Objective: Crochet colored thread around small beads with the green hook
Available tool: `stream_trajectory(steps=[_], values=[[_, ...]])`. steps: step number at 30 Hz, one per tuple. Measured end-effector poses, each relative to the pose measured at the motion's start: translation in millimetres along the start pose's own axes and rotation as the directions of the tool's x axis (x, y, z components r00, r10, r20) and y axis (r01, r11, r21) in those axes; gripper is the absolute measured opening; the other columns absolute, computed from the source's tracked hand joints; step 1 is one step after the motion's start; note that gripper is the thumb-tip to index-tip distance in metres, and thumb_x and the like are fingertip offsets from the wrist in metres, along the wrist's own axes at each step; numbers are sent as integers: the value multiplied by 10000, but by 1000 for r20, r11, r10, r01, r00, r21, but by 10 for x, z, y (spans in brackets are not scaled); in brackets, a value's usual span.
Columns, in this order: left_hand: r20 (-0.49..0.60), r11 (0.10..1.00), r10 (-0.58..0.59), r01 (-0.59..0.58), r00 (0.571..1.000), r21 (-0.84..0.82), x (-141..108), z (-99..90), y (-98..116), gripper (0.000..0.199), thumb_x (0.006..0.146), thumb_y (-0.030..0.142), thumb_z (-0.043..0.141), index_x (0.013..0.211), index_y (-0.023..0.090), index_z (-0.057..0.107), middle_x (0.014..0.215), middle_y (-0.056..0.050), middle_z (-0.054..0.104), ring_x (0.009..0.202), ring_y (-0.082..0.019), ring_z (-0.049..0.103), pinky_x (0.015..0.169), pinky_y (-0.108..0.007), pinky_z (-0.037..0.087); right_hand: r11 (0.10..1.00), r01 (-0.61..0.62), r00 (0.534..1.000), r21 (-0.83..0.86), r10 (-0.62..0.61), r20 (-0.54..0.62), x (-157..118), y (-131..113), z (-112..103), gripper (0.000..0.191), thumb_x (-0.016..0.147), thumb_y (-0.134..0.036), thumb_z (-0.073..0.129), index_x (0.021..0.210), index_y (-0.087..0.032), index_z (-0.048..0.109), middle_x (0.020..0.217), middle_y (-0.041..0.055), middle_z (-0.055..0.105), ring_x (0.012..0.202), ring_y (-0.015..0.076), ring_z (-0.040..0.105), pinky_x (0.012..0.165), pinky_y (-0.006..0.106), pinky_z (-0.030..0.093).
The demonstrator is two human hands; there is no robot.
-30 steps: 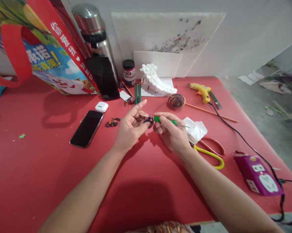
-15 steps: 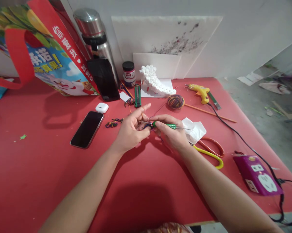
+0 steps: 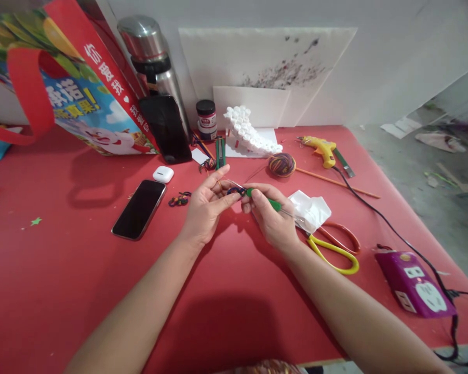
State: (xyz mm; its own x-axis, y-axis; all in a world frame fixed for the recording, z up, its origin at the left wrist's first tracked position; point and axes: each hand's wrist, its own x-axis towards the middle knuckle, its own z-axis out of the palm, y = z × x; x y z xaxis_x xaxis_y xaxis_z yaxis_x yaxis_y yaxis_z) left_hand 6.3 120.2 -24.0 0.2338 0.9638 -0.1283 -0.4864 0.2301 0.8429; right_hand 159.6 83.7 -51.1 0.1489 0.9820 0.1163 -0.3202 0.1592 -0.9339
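Between thumb and fingers, my left hand (image 3: 205, 208) pinches a small dark multicoloured crochet piece (image 3: 234, 191), with a strand of yarn looped around its raised index finger. My right hand (image 3: 275, 215) grips a green-handled crochet hook (image 3: 271, 202) whose thin metal tip meets the crochet piece; a metal shaft also sticks out of the handle's other end. A multicoloured yarn ball (image 3: 281, 164) lies beyond my hands, a strand running from it toward them. Left of my left hand rests another piece of knotted multicoloured yarn work (image 3: 179, 199).
Scissors (image 3: 335, 254) and a crumpled white tissue (image 3: 309, 209) lie right of my right hand. Further right are a yellow glue gun (image 3: 320, 149) and a purple power strip (image 3: 415, 283). A phone (image 3: 139, 209), earbud case (image 3: 163, 174), steel flask (image 3: 171, 78) and bag (image 3: 101, 104) stand left.
The hook has turned, its tip angling up more and its rear end lower. My left index finger has dipped slightly to the left, and the crochet piece sits a little higher.
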Motion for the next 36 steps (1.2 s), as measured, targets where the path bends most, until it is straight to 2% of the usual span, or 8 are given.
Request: stream_trajectory(steps=[4, 8, 13, 17, 22, 28, 32, 36], values=[[-31, 1000, -10, 10, 999, 3, -7, 15, 2, 589, 704, 134, 951, 1262, 193, 772, 855, 30, 753, 797, -118, 702, 821, -261, 547, 1000, -11, 1000, 23, 11, 7, 2, -10, 2, 213, 962, -436, 811, 1069, -255, 849, 782, -3, 761, 682, 142, 677, 741, 315, 598], [-67, 998, 31, -28, 997, 48, -21, 45, 41, 578, 707, 118, 930, 1260, 186, 779, 794, 48, 729, 765, -104, 684, 803, -242, 530, 998, 18, 1000, -54, -19, -9, 0, -27, -18, 209, 984, -427, 786, 1076, -248, 845, 782, -3, 755, 638, 137, 646, 661, 304, 548], [-75, 994, 54, -46, 996, 97, -40, 63, 64, 571, 732, 162, 886, 1294, 186, 782, 783, 33, 754, 741, -115, 661, 751, -254, 504, 994, 60, 998, -86, -60, -2, -9, -55, -30, 172, 1016, -391, 761, 1095, -259, 837, 806, -7, 759, 670, 135, 660, 682, 302, 526], [-72, 986, 65, -53, 995, 159, -41, 56, 55, 598, 732, 188, 826, 1327, 175, 766, 783, 20, 773, 676, -119, 608, 690, -271, 471, 986, 80, 997, -147, -82, -8, 0, -64, -38, 230, 1019, -447, 746, 1118, -252, 818, 808, -5, 747, 659, 147, 653, 665, 319, 525], [-88, 980, 60, -42, 994, 194, -42, 48, 59, 588, 743, 232, 787, 1322, 144, 745, 741, 21, 746, 629, -117, 583, 691, -284, 466, 982, 101, 995, -162, -102, 1, 14, -43, -50, 237, 1034, -455, 721, 1138, -259, 806, 800, -3, 736, 660, 157, 648, 641, 324, 511], [-81, 984, 73, -59, 994, 166, -32, 49, 61, 537, 730, 217, 824, 1260, 168, 755, 811, 11, 764, 686, -115, 615, 706, -270, 478, 984, 131, 991, -118, -130, 13, 10, -10, -72, 168, 1048, -371, 724, 1139, -273, 825, 807, -19, 743, 658, 129, 655, 653, 295, 511], [-71, 989, 83, -74, 994, 129, -16, 37, 35, 601, 674, 181, 888, 1258, 185, 750, 902, -3, 772, 804, -133, 672, 748, -263, 510, 984, 136, 991, -118, -136, 10, 12, 2, -82, 180, 1053, -376, 718, 1158, -274, 821, 819, -18, 748, 665, 126, 662, 653, 289, 517], [-50, 987, 85, -77, 995, 138, -11, 25, 8, 623, 659, 156, 906, 1260, 187, 745, 896, 4, 761, 826, -131, 673, 779, -265, 527, 984, 135, 991, -118, -135, 9, 14, 1, -79, 192, 1052, -389, 719, 1163, -269, 820, 820, -11, 751, 668, 130, 667, 646, 288, 518]])
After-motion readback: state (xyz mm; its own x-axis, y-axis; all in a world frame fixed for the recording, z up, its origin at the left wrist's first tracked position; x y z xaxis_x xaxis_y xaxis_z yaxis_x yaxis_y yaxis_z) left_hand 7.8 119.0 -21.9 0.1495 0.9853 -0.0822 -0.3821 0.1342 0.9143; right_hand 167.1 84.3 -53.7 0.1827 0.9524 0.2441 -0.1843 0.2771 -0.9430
